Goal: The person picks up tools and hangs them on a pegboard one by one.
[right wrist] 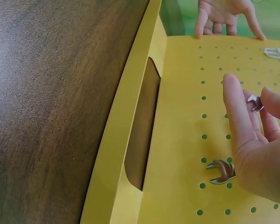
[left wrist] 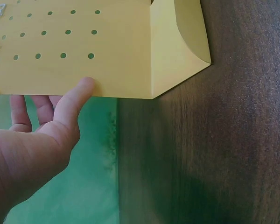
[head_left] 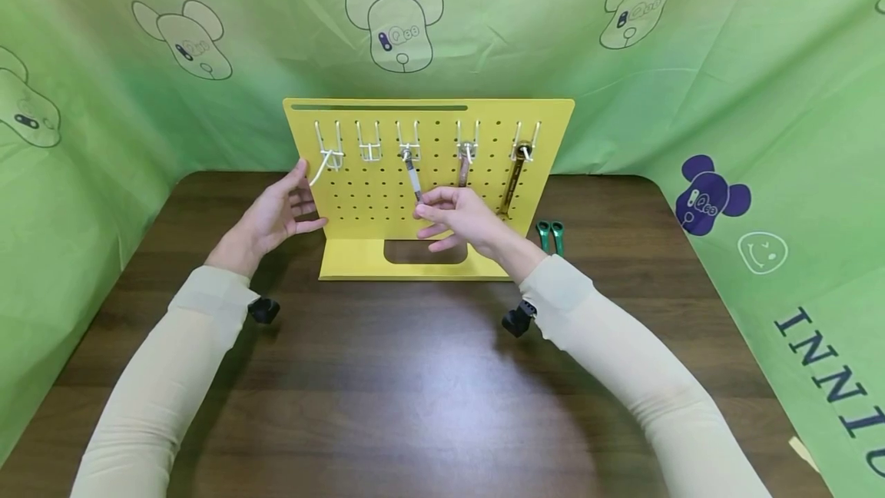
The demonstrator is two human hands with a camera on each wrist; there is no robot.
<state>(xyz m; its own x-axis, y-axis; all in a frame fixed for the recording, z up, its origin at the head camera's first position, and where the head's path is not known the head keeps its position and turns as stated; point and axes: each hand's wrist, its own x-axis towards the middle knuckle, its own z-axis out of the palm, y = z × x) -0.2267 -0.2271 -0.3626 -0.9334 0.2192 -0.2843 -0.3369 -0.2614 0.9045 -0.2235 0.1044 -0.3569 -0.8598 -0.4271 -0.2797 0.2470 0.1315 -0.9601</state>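
Note:
My right hand [head_left: 459, 221] pinches the lower end of a silver wrench [head_left: 412, 175] between thumb and fingers. The wrench's upper end is at the middle white hook of a yellow pegboard [head_left: 366, 252]. In the right wrist view its open jaw end shows by the thumb of the right hand [right wrist: 266, 144]. My left hand [head_left: 273, 210] holds the board's left edge; in the left wrist view the left hand [left wrist: 42, 144] has its thumb on the front face and its other fingers behind. A second wrench [head_left: 464, 167] and a darker wrench [head_left: 513, 183] hang to the right.
Two white hooks at the board's left, one the far-left hook [head_left: 332, 156], carry no tools. Two green ring-ended tools [head_left: 551, 235] lie by the board's right side on the brown wooden table [head_left: 387, 390]. A green printed cloth [head_left: 484, 37] surrounds the table.

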